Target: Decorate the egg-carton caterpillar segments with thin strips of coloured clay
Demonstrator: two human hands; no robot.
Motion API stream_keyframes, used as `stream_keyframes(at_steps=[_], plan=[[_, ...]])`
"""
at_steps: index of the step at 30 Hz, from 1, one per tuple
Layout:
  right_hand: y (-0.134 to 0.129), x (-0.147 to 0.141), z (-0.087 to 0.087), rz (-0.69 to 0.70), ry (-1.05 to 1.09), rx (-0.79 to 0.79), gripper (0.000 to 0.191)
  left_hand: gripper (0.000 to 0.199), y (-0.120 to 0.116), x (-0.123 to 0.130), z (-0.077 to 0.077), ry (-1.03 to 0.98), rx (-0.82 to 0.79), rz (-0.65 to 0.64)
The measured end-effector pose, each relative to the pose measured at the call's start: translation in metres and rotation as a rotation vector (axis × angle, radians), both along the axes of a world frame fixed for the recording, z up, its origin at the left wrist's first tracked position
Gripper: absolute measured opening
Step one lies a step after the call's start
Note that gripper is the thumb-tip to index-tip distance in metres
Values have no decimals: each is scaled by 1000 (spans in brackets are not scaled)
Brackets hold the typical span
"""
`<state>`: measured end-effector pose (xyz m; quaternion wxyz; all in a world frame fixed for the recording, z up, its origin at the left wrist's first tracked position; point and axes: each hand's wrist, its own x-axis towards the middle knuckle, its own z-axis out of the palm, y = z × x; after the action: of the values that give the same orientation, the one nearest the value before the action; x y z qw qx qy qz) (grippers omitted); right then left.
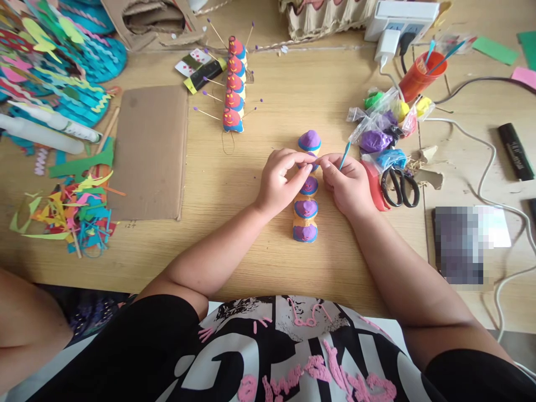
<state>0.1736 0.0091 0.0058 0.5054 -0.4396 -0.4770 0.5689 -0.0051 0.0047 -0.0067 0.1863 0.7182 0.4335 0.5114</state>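
A strip of egg-carton bumps [305, 209] lies on the table in front of me, painted blue and yellow and topped with purple clay. Small red marks, like faces, show on some of its nearer bumps. Over the strip, the fingertips of my left hand [281, 180] are pinched together; anything between them is too small to make out. My right hand [350, 181] meets the left at the fingertips and grips a thin blue clay tool [345, 155], which sticks up past the thumb. Both hands hide part of the second bump from the far end.
A red-and-blue egg-carton caterpillar [234, 92] with pin-like legs stands at the back. To the right are bagged clay [376, 140], black-handled scissors [400, 188], an orange cup [422, 76] and a power strip [402, 19] with cables. Cardboard [148, 153] and paper scraps [84, 204] lie left.
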Motion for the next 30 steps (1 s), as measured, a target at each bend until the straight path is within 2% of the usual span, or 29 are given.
stream_keyframes(at_steps=[6,12,20,26,30], plan=[[-2,0,6,46,-43,-10,50,20,-3,0,7,58,-65,-74],[1,1,3,78,-27,-18,50,20,-3,-1,7,99,-92,-47],[-1,1,10,115,-14,-35,48,21,-2,0,4,37,-58,-41],[0,2,5,93,-65,-12,53,19,0,0,2,-9,-105,-6],[0,3,5,123,-78,16,54,17,0,1,2,-31,-95,-31]])
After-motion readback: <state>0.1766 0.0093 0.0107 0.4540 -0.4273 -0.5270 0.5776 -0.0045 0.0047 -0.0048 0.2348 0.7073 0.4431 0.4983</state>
